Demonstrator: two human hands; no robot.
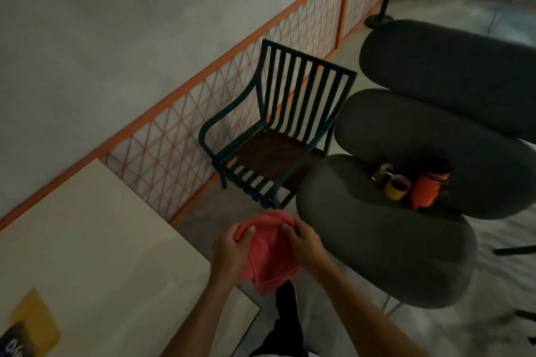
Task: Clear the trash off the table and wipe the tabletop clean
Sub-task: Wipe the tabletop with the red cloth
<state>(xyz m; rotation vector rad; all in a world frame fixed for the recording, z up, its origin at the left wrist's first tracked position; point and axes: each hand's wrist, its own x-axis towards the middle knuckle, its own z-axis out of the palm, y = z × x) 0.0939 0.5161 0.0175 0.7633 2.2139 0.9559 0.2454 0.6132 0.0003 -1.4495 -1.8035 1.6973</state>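
Both hands (232, 252) (304, 246) grasping pink cloth (268, 252); packet (14, 342) lettering blurred, unreadable.

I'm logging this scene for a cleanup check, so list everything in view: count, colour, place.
table: one, cream, lower left
paper: one, yellow, table's near left corner
packet: one, dark purple, on the paper
cloth: one, pink-red, held beyond the table's right edge
chair: one, dark green, by the fence
fence: one, orange, along the wall
cushions: three, grey, right
mug: one, yellow, on cushions
bottle: one, orange, beside mug
hands: left hand and right hand, both gripping the cloth
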